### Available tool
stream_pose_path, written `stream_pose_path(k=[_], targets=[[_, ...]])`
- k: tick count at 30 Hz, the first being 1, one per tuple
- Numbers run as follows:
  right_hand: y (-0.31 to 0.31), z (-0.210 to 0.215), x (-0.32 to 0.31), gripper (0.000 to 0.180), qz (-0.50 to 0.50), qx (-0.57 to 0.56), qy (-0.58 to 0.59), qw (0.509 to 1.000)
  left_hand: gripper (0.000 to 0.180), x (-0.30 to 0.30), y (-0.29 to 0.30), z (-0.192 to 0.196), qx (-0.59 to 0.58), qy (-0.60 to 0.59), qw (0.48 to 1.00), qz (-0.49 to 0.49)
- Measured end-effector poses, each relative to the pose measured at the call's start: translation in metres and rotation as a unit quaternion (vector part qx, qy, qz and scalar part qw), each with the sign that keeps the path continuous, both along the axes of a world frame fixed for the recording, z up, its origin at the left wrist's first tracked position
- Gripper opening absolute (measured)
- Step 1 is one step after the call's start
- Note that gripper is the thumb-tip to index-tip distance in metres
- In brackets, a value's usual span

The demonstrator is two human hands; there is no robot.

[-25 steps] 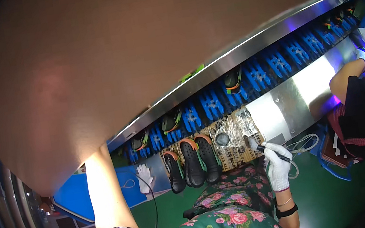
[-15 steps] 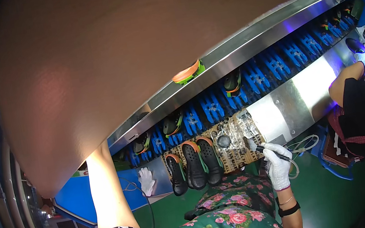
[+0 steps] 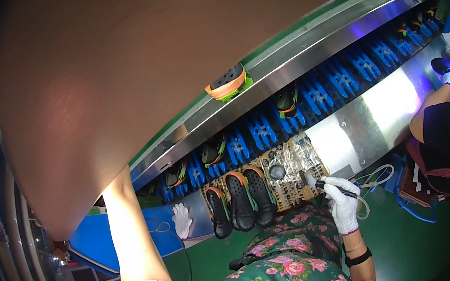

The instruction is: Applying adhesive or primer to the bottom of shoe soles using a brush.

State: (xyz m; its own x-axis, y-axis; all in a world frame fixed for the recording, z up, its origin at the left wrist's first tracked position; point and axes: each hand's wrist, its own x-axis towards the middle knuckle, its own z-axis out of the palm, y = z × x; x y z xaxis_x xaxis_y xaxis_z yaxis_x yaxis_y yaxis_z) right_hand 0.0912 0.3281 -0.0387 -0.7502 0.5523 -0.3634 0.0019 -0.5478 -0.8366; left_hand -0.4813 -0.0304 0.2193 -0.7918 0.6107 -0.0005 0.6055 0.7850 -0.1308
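My right hand (image 3: pixel 344 204), in a white knit glove, is closed around the dark handle of a brush (image 3: pixel 310 178) with a greyish head. The brush head is over a patterned, tape-covered board (image 3: pixel 295 156). Left of it, three black clogs (image 3: pixel 239 199) with orange and green trim stand side by side at the board's near edge. A small dark round pot (image 3: pixel 277 173) sits between clogs and brush. My bare left forearm reaches up into a large blurred brown surface, apparently skin close to the lens. The fingers of my left hand are hidden.
Beyond the board runs a conveyor with blue racks (image 3: pixel 261 132), several carrying clogs. Another clog (image 3: pixel 228 84) with orange trim rests past the metal rail (image 3: pixel 305 56). A white glove (image 3: pixel 182 220) lies at left. A co-worker (image 3: pixel 449 130) sits at right; a thin tube (image 3: pixel 378 175) loops nearby.
The brown surface has shifted up a little, uncovering more of the clog beyond the rail. My right hand and the brush stay nearly where they were.
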Motion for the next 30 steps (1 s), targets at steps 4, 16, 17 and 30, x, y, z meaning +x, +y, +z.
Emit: stream_pose_path(k=[4,16,17,30], targets=[[0.003,-0.004,-0.001,0.018,0.022,-0.015,0.031,0.999,0.060,0.021,0.003,0.037,0.014,-0.014,1.000,-0.003],[0.014,-0.008,0.005,0.018,0.006,-0.047,0.042,0.998,0.058,0.053,0.058,0.047,-0.089,-0.034,0.994,0.059],[0.016,-0.010,0.007,0.018,-0.002,-0.034,0.027,0.999,0.058,0.041,0.063,0.039,-0.093,-0.039,0.994,0.047],[0.020,-0.018,0.006,0.018,-0.003,-0.040,0.042,0.998,0.012,0.047,-0.003,0.040,-0.185,0.154,0.969,0.054]])
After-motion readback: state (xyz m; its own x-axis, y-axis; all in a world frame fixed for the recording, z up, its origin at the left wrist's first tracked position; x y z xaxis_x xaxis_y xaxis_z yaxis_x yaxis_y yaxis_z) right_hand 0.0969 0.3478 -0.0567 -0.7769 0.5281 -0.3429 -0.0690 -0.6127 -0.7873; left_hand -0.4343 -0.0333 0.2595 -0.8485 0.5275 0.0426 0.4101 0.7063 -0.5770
